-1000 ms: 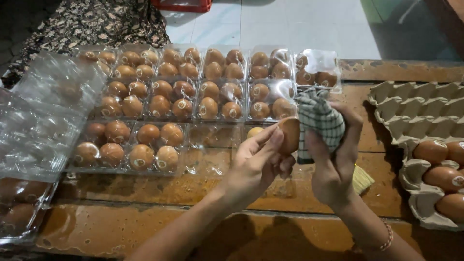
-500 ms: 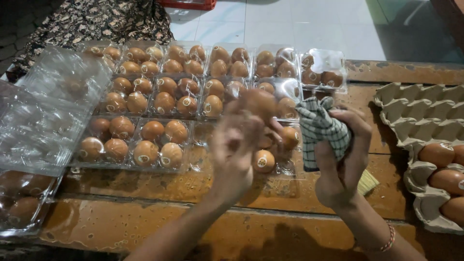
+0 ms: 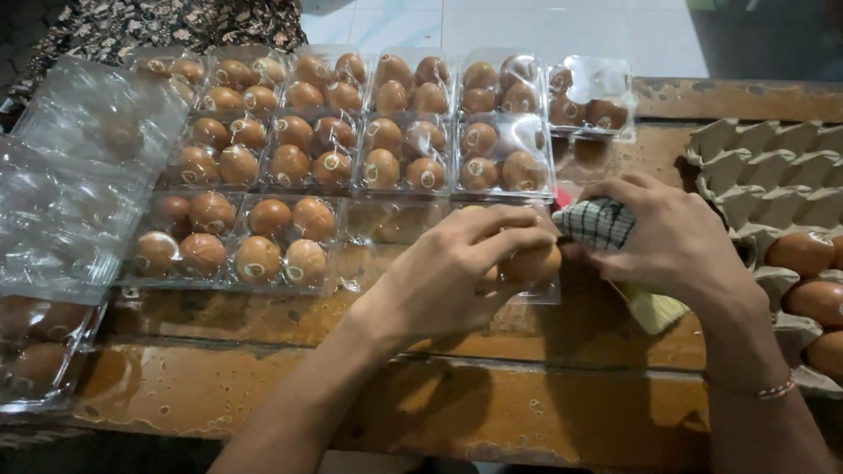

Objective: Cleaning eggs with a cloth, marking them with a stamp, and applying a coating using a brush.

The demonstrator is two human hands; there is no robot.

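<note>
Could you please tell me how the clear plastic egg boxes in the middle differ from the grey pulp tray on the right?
The clear plastic egg boxes are see-through and glossy; the grey pulp tray is opaque and matt. The boxes are mostly filled with brown eggs, while the tray shows many bare cups, with eggs only along its near right side. The boxes are small separate packs set side by side; the tray is one large sheet. Both rest on the wooden table and hold brown eggs.

Both hands have dropped, the left hand now setting an egg into the tray.
</note>
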